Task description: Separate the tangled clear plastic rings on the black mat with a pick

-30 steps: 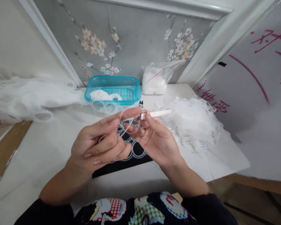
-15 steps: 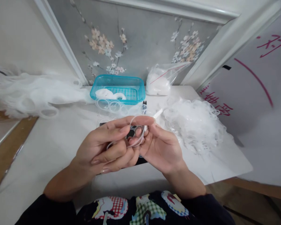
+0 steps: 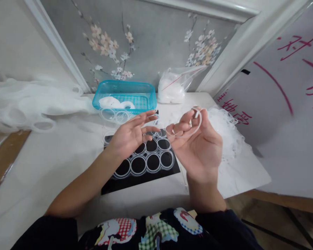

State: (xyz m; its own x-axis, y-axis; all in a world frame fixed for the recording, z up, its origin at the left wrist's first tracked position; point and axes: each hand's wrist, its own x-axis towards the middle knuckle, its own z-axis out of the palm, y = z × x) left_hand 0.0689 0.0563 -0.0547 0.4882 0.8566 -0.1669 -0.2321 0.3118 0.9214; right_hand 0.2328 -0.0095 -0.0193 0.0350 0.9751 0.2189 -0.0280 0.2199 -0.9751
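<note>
A thin translucent plastic ring (image 3: 200, 122) is held in my right hand (image 3: 198, 146), its palm up and fingers curled. Something small and white shows between those fingers, too hidden to name. My left hand (image 3: 127, 139) holds nothing; its fingers are apart and reach toward the right hand. Below it lies a clear sheet of joined rings (image 3: 145, 163) on a black mat (image 3: 113, 186), partly covered by the hand and forearm.
Behind the mat stands a blue basket (image 3: 124, 84) with white pieces inside. A zip bag (image 3: 172, 88) of white material sits beside it. Translucent ring scraps pile up at right (image 3: 228, 133) and left (image 3: 28, 104). A whiteboard (image 3: 271, 139) borders the table's right side.
My hands have come apart: the left has let go of the ring and spread its fingers, the right has moved up and right with the ring. The mat is now uncovered.
</note>
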